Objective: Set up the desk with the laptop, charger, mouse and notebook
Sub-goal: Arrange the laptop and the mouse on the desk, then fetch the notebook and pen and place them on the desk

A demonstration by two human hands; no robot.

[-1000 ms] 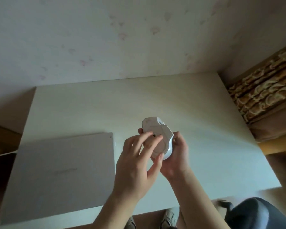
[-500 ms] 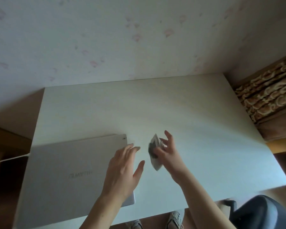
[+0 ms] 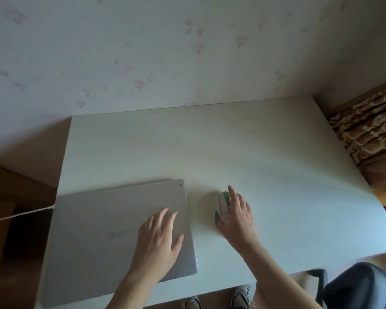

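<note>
A closed silver laptop (image 3: 103, 230) lies at the desk's (image 3: 254, 141) front left, logo upside down to me. A white charger cable (image 3: 20, 214) runs from the left to the laptop's left edge. My left hand (image 3: 158, 239) is spread flat over the lid's right part, holding nothing. Just right of the laptop, a white mouse (image 3: 222, 205) with black side buttons sits upright on the desk, a green light glowing on top. My right hand (image 3: 240, 219) grips it, thumb on its left side and fingers over its back. No notebook is in view.
The desk's back edge meets a pale patterned wall. A patterned brown fabric piece (image 3: 370, 130) stands past the right edge. A dark chair (image 3: 361, 286) is at the bottom right, my shoes (image 3: 241, 295) under the front edge. A small white plug (image 3: 187, 194) sticks out of the laptop's right side.
The mouse was upside down in both hands, then tilted in my right hand alone; now it sits upright on the desk. My left hand left it and moved over the laptop.
</note>
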